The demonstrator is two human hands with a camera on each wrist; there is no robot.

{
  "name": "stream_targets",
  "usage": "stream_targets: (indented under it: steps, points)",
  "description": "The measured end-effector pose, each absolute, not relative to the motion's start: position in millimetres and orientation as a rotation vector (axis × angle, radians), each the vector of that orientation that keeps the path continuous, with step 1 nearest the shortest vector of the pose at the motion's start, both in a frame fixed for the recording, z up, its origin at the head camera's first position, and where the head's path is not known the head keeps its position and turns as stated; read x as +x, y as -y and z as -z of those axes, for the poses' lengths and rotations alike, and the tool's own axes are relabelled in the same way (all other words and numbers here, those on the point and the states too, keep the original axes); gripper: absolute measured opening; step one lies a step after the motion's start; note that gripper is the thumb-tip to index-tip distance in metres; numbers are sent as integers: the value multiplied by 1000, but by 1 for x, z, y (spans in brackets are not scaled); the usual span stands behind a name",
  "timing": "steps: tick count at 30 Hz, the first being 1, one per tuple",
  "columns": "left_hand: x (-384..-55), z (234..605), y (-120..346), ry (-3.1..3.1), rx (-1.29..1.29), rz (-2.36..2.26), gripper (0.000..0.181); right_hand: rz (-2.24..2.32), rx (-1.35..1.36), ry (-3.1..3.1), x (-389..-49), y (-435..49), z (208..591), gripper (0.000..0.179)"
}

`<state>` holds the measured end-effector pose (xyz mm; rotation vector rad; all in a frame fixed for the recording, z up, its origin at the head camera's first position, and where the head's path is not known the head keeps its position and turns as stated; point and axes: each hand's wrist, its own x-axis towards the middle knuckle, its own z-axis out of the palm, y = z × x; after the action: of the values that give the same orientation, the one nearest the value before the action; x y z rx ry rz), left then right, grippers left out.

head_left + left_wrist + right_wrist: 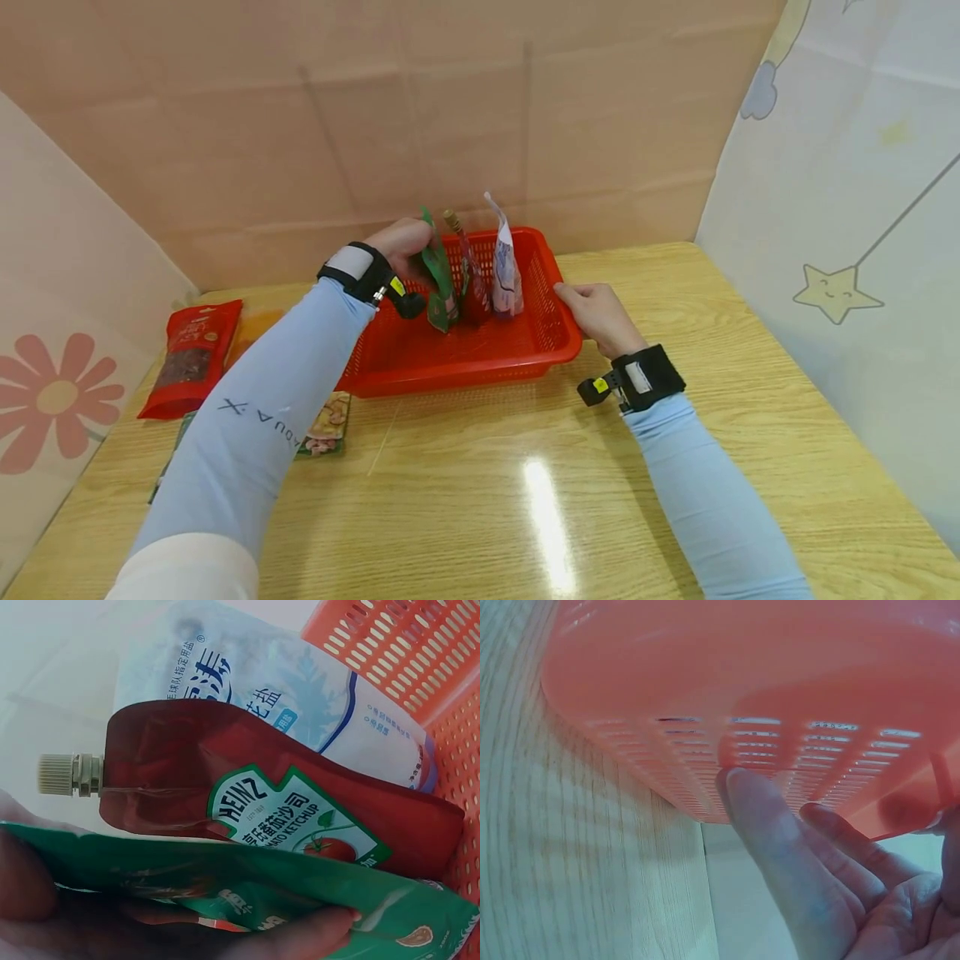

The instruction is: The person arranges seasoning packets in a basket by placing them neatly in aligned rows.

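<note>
A red plastic basket (457, 377) with slotted walls stands toward the back of the table. My left hand (403, 243) reaches into its left part and holds a green packet (438, 271) upright, thumb on one face and fingers along the other. Beside that packet a red Heinz tomato ketchup pouch (172, 769) stands with its beige cap upward. Right of the ketchup is a white and blue salt bag (506, 279). My right hand (602, 317) grips the basket's right rim, thumb over the edge and fingers against the outer wall.
Left of the basket lie a red snack bag (191, 354) and a yellow-orange packet (255, 329), partly behind my left arm. A green packet with a food picture (330, 425) lies nearer, also partly covered. Cloth-like walls (465, 117) enclose the table.
</note>
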<state>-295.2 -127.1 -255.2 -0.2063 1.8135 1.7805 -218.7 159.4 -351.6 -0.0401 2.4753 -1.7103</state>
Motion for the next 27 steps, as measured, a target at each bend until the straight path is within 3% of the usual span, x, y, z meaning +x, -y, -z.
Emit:
stream_targets:
  steps: [6,16,27]
  points:
    - [-294,254,129,-1781,-199,-1743,54,1696,-48,-2475,-219,-160,351,54]
    - [-307,260,138,-1740,-104,-1660,65,1690,-43,-2467,-223,-161,350,55]
    - [-278,247,173,-2068,32,-1630,73,1682,-53,-2470,-228,-161,352,54]
